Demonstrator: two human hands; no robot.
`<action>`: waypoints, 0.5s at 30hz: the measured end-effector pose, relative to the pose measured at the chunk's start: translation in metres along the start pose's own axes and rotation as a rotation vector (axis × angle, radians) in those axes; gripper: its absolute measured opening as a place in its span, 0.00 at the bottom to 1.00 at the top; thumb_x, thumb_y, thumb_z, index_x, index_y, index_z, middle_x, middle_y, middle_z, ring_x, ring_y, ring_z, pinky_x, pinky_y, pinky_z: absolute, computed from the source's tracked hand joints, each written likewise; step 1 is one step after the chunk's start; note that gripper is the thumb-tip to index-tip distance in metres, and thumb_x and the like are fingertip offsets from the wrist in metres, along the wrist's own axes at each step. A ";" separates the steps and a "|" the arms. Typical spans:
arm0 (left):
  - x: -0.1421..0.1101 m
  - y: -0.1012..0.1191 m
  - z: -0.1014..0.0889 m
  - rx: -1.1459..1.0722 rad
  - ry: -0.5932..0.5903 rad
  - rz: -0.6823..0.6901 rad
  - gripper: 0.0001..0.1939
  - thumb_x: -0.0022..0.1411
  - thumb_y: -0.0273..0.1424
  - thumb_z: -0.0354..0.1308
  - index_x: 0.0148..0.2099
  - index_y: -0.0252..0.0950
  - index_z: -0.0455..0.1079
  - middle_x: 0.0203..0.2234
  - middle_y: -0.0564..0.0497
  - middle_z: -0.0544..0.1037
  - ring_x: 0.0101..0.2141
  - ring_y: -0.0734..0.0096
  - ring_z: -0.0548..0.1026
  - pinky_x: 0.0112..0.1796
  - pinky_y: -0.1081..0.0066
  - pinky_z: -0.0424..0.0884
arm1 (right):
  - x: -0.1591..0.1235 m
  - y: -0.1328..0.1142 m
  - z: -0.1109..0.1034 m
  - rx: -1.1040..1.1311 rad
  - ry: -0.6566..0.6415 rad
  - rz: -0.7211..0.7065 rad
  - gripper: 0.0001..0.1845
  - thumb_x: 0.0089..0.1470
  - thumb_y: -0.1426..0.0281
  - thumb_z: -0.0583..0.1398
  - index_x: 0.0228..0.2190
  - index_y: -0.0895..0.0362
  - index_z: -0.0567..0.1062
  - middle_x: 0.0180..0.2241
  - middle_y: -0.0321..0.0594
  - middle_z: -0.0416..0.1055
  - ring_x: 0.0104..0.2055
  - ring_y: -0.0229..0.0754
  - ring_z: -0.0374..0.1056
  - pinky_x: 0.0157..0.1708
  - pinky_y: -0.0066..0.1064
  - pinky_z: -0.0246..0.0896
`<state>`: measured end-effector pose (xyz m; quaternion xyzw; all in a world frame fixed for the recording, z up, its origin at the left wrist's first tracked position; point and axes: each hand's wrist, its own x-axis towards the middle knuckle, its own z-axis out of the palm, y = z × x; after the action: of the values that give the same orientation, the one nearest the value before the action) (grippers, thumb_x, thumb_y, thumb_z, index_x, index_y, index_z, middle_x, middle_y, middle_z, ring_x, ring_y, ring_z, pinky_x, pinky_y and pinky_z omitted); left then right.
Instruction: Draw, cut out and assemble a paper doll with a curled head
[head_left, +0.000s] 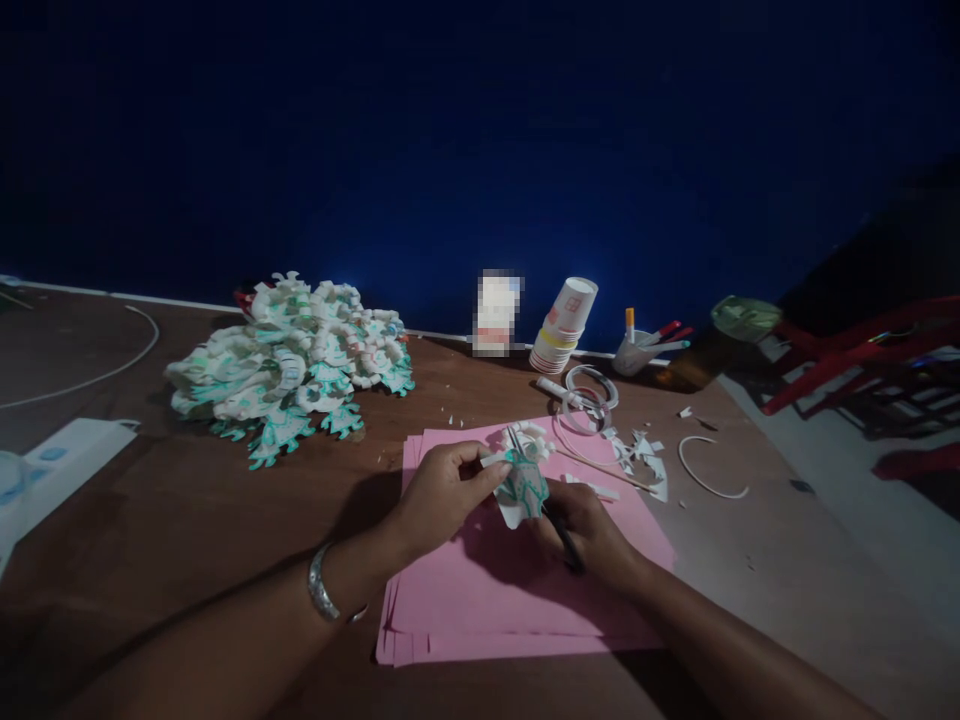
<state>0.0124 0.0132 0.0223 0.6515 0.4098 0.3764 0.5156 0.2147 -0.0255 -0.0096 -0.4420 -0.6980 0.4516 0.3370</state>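
Observation:
My left hand (442, 490) pinches a small white and teal paper cut-out (523, 478) over a stack of pink paper sheets (480, 590). My right hand (592, 535) is closed around a dark tool (564, 543), scissors or a pen, whose thin tip (516, 440) pokes up at the cut-out. A metal bracelet (321, 583) sits on my left wrist. Both hands meet at the cut-out near the middle of the brown table (195, 510).
A heap of finished white and teal cut-outs (289, 365) lies at the back left. Stacked paper cups (564, 325), a tape roll (591, 390), a cup of pens (637, 350), paper scraps (637, 455), and a white box (60, 465) surround me. Red chairs (862, 365) stand right.

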 end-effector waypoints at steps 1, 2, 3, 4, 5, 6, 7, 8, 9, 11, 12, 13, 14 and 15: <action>0.000 -0.001 0.000 0.003 -0.004 -0.001 0.13 0.62 0.37 0.57 0.29 0.34 0.72 0.22 0.53 0.72 0.24 0.75 0.66 0.26 0.74 0.61 | 0.000 0.000 0.000 -0.018 0.003 -0.006 0.06 0.54 0.74 0.57 0.25 0.58 0.69 0.17 0.30 0.61 0.19 0.31 0.55 0.19 0.23 0.49; 0.000 -0.001 0.000 0.002 -0.006 -0.001 0.13 0.62 0.37 0.57 0.30 0.34 0.72 0.22 0.53 0.73 0.24 0.75 0.66 0.26 0.74 0.61 | 0.000 0.000 0.000 -0.034 0.008 -0.011 0.06 0.54 0.74 0.57 0.25 0.58 0.69 0.17 0.30 0.61 0.19 0.31 0.55 0.19 0.23 0.49; 0.000 -0.001 0.000 -0.003 -0.007 -0.002 0.13 0.62 0.37 0.58 0.30 0.34 0.72 0.22 0.54 0.72 0.24 0.75 0.66 0.25 0.74 0.61 | 0.000 0.000 0.000 -0.044 0.011 -0.016 0.06 0.54 0.74 0.57 0.25 0.58 0.69 0.17 0.30 0.61 0.19 0.31 0.55 0.19 0.23 0.49; 0.000 0.000 0.000 -0.013 -0.007 -0.004 0.12 0.62 0.37 0.58 0.30 0.34 0.72 0.22 0.54 0.72 0.24 0.76 0.66 0.25 0.74 0.61 | 0.001 0.000 0.000 -0.046 0.010 -0.019 0.05 0.53 0.74 0.57 0.25 0.58 0.69 0.17 0.30 0.61 0.19 0.31 0.55 0.20 0.23 0.49; 0.000 0.000 0.000 -0.025 -0.004 -0.008 0.12 0.61 0.36 0.59 0.30 0.34 0.72 0.21 0.55 0.71 0.23 0.76 0.65 0.25 0.75 0.61 | 0.001 0.000 0.000 -0.045 0.007 -0.019 0.06 0.53 0.75 0.57 0.25 0.58 0.69 0.17 0.30 0.61 0.19 0.31 0.55 0.20 0.23 0.49; 0.000 0.001 0.000 -0.036 -0.002 -0.014 0.12 0.61 0.36 0.59 0.29 0.34 0.71 0.20 0.55 0.71 0.23 0.76 0.65 0.25 0.75 0.61 | 0.001 0.000 0.000 -0.044 0.008 -0.018 0.06 0.53 0.75 0.57 0.25 0.58 0.68 0.17 0.30 0.61 0.18 0.31 0.54 0.20 0.23 0.49; 0.000 0.003 0.000 -0.043 -0.002 -0.025 0.12 0.60 0.36 0.59 0.28 0.35 0.70 0.20 0.55 0.71 0.23 0.76 0.65 0.25 0.75 0.61 | 0.001 -0.001 -0.001 -0.048 0.007 -0.018 0.07 0.53 0.75 0.56 0.24 0.58 0.68 0.17 0.30 0.61 0.18 0.31 0.54 0.20 0.23 0.49; 0.000 0.004 -0.001 -0.048 -0.004 -0.036 0.11 0.60 0.36 0.59 0.28 0.35 0.70 0.20 0.55 0.71 0.23 0.76 0.66 0.25 0.75 0.61 | 0.001 -0.002 -0.001 -0.056 0.005 -0.021 0.07 0.54 0.74 0.57 0.24 0.58 0.68 0.17 0.30 0.60 0.18 0.31 0.53 0.20 0.23 0.48; 0.000 0.005 -0.001 -0.049 -0.005 -0.046 0.11 0.60 0.36 0.59 0.29 0.35 0.71 0.20 0.55 0.71 0.23 0.75 0.67 0.25 0.75 0.62 | 0.001 -0.003 -0.002 -0.066 0.004 -0.024 0.08 0.54 0.73 0.57 0.24 0.58 0.67 0.17 0.29 0.59 0.19 0.31 0.52 0.19 0.23 0.47; 0.000 0.007 -0.003 -0.038 -0.006 -0.056 0.10 0.60 0.36 0.59 0.31 0.34 0.72 0.21 0.54 0.71 0.23 0.74 0.68 0.24 0.74 0.62 | 0.001 -0.005 -0.003 -0.083 -0.002 -0.032 0.10 0.56 0.71 0.57 0.23 0.58 0.67 0.18 0.30 0.58 0.20 0.30 0.50 0.20 0.23 0.46; 0.000 0.008 -0.004 -0.030 -0.007 -0.059 0.10 0.60 0.37 0.59 0.32 0.34 0.72 0.21 0.54 0.71 0.23 0.74 0.68 0.24 0.74 0.62 | 0.000 -0.005 -0.004 -0.084 -0.011 -0.032 0.11 0.57 0.69 0.58 0.23 0.58 0.66 0.19 0.30 0.57 0.20 0.31 0.50 0.20 0.23 0.47; 0.000 0.008 -0.004 -0.021 -0.006 -0.060 0.11 0.60 0.37 0.59 0.33 0.34 0.73 0.21 0.54 0.71 0.23 0.74 0.68 0.24 0.74 0.62 | 0.000 -0.005 -0.004 -0.081 -0.017 -0.029 0.13 0.58 0.68 0.58 0.23 0.58 0.66 0.19 0.30 0.57 0.21 0.31 0.50 0.20 0.23 0.47; 0.000 0.008 -0.005 -0.015 -0.008 -0.062 0.11 0.60 0.38 0.59 0.33 0.34 0.73 0.21 0.54 0.71 0.23 0.74 0.68 0.24 0.74 0.62 | 0.000 -0.005 -0.005 -0.076 -0.024 -0.023 0.13 0.59 0.67 0.58 0.23 0.58 0.65 0.19 0.31 0.58 0.21 0.31 0.51 0.20 0.23 0.47; 0.000 0.008 -0.005 -0.011 -0.010 -0.063 0.12 0.60 0.38 0.59 0.33 0.34 0.73 0.21 0.54 0.71 0.23 0.74 0.67 0.24 0.74 0.62 | 0.000 -0.005 -0.005 -0.070 -0.032 -0.015 0.14 0.59 0.66 0.58 0.24 0.58 0.65 0.19 0.31 0.58 0.21 0.31 0.51 0.20 0.23 0.47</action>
<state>0.0088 0.0135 0.0312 0.6373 0.4254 0.3589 0.5330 0.2177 -0.0252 -0.0036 -0.4409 -0.7221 0.4312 0.3134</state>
